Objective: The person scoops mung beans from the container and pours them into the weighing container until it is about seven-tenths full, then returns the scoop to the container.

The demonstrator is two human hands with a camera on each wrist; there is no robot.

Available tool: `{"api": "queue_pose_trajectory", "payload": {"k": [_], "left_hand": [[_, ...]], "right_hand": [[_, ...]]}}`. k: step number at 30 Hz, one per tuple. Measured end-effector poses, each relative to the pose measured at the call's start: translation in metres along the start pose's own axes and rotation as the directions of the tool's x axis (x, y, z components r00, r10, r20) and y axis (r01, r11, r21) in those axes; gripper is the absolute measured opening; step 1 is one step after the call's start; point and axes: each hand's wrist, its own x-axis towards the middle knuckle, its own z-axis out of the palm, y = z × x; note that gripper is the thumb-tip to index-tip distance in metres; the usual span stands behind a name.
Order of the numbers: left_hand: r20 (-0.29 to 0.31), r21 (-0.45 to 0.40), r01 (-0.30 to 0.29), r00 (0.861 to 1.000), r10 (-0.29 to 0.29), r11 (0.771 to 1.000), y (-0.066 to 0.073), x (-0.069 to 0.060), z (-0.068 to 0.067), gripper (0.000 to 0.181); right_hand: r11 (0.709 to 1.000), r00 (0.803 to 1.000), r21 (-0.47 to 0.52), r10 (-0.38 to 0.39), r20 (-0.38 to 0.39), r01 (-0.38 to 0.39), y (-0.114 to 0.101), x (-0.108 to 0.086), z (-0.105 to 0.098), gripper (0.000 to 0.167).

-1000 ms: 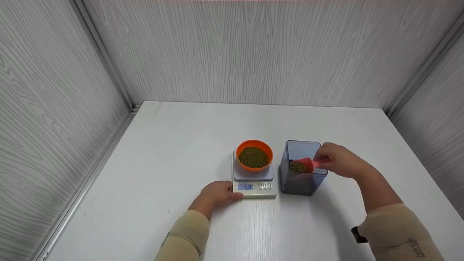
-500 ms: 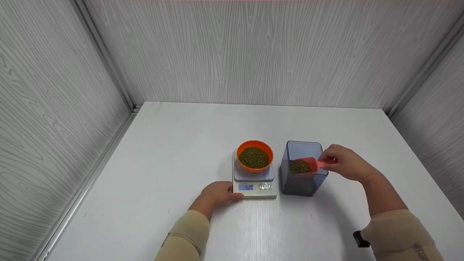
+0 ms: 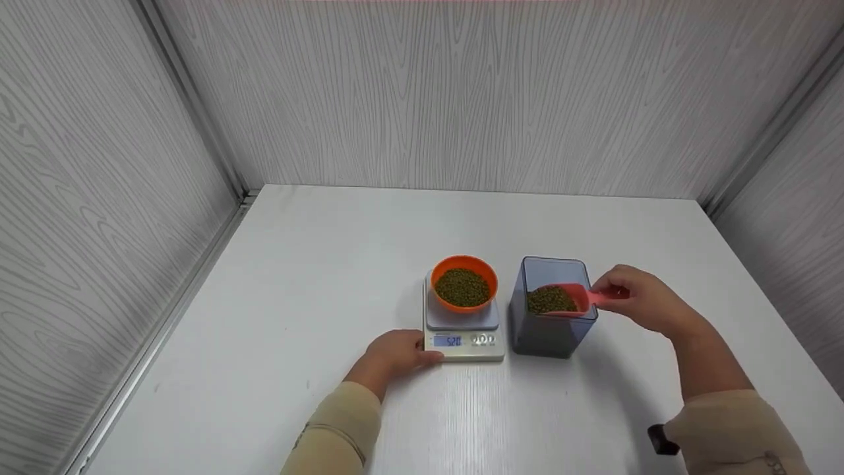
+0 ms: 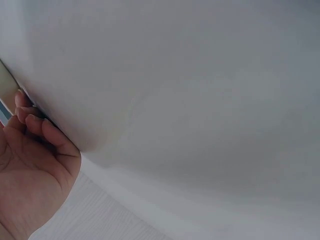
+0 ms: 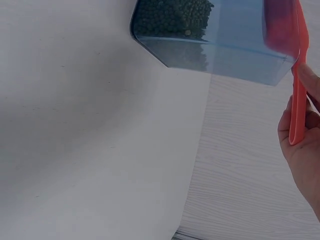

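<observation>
A digital kitchen scale (image 3: 491, 355) carries an orange bowl (image 3: 491, 270) of small green beans, probably mung beans; its display seems to read 520. At the scale's front left corner, my left hand (image 3: 397, 351) grips the edge, thumb along the front. In the left wrist view that hand's curled fingers (image 4: 55, 135) meet the scale's pale side (image 4: 7, 87). My right hand (image 3: 643, 300) pinches the handle of a red scoop (image 3: 580, 298), level at the mouth of a clear bluish container (image 3: 550, 340) and heaped with beans. The right wrist view shows beans (image 5: 172, 20) through the container wall.
The container stands upright just right of the scale, a narrow gap between them. Both are on a white table (image 3: 316, 264). Grey wood-grain panels (image 3: 422, 92) enclose the table at the back, left and right.
My right hand has drawn the scoop up and to the right, out toward the container's rim, and more of its bean load shows. The left hand, scale and bowl stay put.
</observation>
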Motion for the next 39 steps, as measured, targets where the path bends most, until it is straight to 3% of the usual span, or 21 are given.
{"api": "queue_pose_trajectory", "payload": {"k": [11,20,27,39], "left_hand": [[-0.003,-0.004,-0.019,1.0,0.019,1.0,0.0,0.0,-0.001,0.037],[0.002,-0.006,0.015,1.0,-0.015,1.0,0.0,0.0,0.0,0.041],[-0.015,-0.003,-0.018,1.0,0.018,1.0,0.001,-0.003,-0.003,0.034],[-0.004,-0.003,-0.012,1.0,0.012,1.0,0.0,-0.001,-0.001,0.039]], "right_hand": [[0.997,0.998,0.054,0.058,-0.008,-0.058,0.009,-0.006,0.006,0.019],[0.98,0.991,0.147,0.135,0.001,-0.134,0.013,-0.008,0.009,0.023],[0.984,0.993,0.134,0.114,0.014,-0.115,0.009,-0.01,0.008,0.026],[0.987,0.994,0.118,0.109,-0.011,-0.107,0.01,-0.01,0.005,0.023]]}}
